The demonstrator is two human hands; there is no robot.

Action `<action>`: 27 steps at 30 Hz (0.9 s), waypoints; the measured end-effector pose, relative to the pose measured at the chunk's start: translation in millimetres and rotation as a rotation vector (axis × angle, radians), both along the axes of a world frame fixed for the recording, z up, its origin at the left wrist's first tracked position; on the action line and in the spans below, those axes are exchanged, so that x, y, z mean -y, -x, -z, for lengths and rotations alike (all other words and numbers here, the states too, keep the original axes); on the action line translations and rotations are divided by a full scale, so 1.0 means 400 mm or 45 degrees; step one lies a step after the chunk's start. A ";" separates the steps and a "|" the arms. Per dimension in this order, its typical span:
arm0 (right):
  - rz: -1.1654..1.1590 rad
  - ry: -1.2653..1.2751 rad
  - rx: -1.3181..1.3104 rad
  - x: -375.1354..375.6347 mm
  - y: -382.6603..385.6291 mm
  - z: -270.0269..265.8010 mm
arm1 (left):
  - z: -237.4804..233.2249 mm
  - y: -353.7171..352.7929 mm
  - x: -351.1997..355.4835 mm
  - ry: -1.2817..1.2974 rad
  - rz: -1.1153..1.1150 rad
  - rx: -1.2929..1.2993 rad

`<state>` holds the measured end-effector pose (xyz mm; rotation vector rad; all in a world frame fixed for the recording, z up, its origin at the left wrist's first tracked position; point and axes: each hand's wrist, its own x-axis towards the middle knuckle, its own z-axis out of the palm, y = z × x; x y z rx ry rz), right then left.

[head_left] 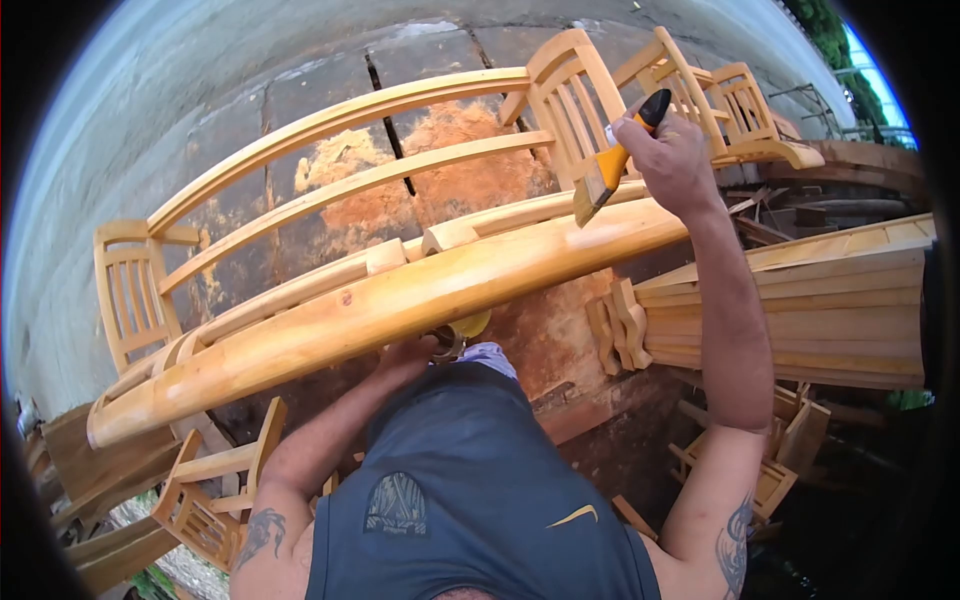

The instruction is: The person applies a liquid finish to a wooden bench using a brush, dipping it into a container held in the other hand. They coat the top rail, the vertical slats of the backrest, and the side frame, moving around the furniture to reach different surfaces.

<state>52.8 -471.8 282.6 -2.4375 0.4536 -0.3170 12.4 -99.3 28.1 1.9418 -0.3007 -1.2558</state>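
My right hand (668, 160) is closed round a paintbrush (612, 165) with a yellow and black handle. The bristles point down and left, close above the right part of a long, glossy wooden beam (380, 305). This beam crosses in front of my body and belongs to a bench-like wooden frame with slatted ends. Below the beam, near my waist, my left hand (410, 357) is closed on a container (447, 345), partly hidden by the beam and my shirt. Something yellow shows beside the container.
Slatted wooden chairs (745, 115) stand at the upper right. A stack of long boards (790, 315) lies to the right, and wooden frames (215, 490) are at the lower left. Sawdust patches (455, 150) cover parts of the dark floor.
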 end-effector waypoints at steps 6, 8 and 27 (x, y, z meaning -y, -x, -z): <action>-0.074 -0.433 0.239 -0.138 0.245 -0.072 | -0.047 -0.008 0.041 0.012 0.095 0.020; -0.152 -0.418 0.266 -0.197 0.326 -0.023 | 0.000 0.007 0.042 0.080 0.092 -0.009; 0.021 -0.249 0.046 -0.352 0.476 0.328 | -0.032 0.051 0.088 0.386 0.073 -0.223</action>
